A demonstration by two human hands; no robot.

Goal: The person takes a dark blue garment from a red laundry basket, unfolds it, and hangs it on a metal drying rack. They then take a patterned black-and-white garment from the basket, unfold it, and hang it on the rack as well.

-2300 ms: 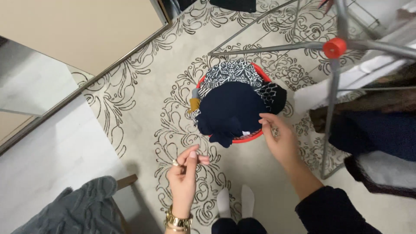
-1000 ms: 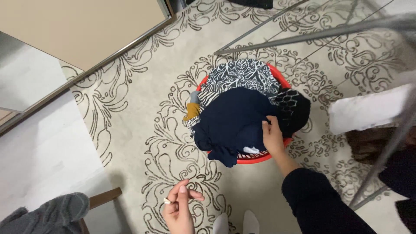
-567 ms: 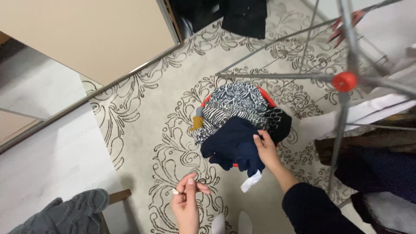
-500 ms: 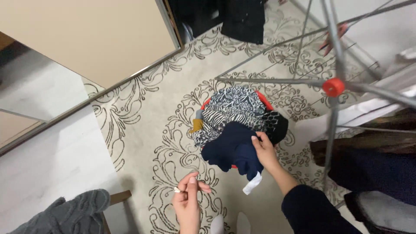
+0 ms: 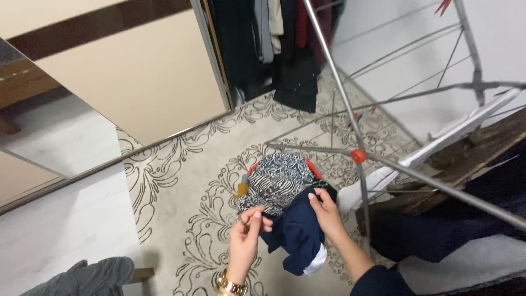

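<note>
At the lower left a grey cloth (image 5: 82, 277) lies bunched on the floor. The left hand (image 5: 246, 235), a gold watch (image 5: 231, 285) on its wrist, has thumb and fingertips pinched together on something too small to tell. Just right of it hangs a dark blue garment (image 5: 296, 235), its long axis running down, white edge at the bottom end. The right hand (image 5: 326, 211) has its fingers clamped on the garment's top. Behind sits a red basket (image 5: 312, 167) of patterned laundry on the carpet (image 5: 181, 181), and a drying rack (image 5: 383, 164) stands at the right.

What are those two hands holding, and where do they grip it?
The right hand grips the navy garment by its upper edge, lifted above the red basket. The left hand pinches something small at its fingers; what it is cannot be told.
</note>
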